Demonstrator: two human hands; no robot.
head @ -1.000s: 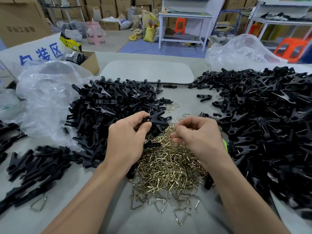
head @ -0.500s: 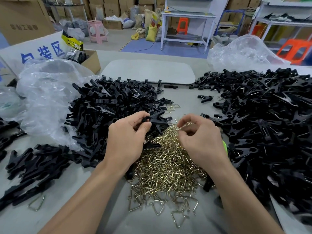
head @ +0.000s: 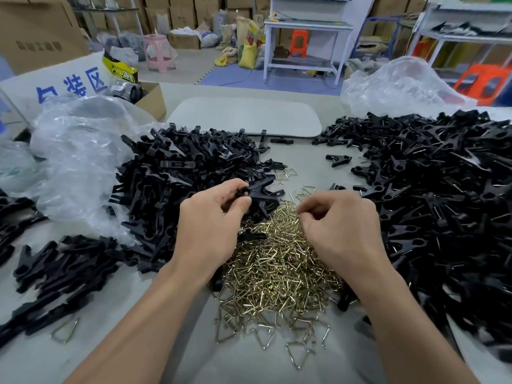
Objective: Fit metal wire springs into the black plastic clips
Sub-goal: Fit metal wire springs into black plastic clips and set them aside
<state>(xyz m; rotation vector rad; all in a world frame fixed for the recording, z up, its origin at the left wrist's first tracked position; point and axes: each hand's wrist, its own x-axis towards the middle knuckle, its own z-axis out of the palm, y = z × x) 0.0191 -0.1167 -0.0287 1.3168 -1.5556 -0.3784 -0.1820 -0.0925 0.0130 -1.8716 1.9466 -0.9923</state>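
Observation:
My left hand grips a black plastic clip between thumb and fingers, its jaws pointing right above the table. My right hand hovers over a heap of brass-coloured wire springs, fingers curled with thumb and forefinger pinched together; whether a spring sits between them I cannot tell. A pile of black clip parts lies to the left, and a larger pile of black clips showing wire springs spreads to the right.
Clear plastic bags lie at the left and far right. More black parts sit at the near left, with a loose spring beside them. A grey board and a cardboard box stand behind.
My right hand has lifted slightly from the spring heap and drawn its fingertips together. My left hand keeps hold of the clip in nearly the same place.

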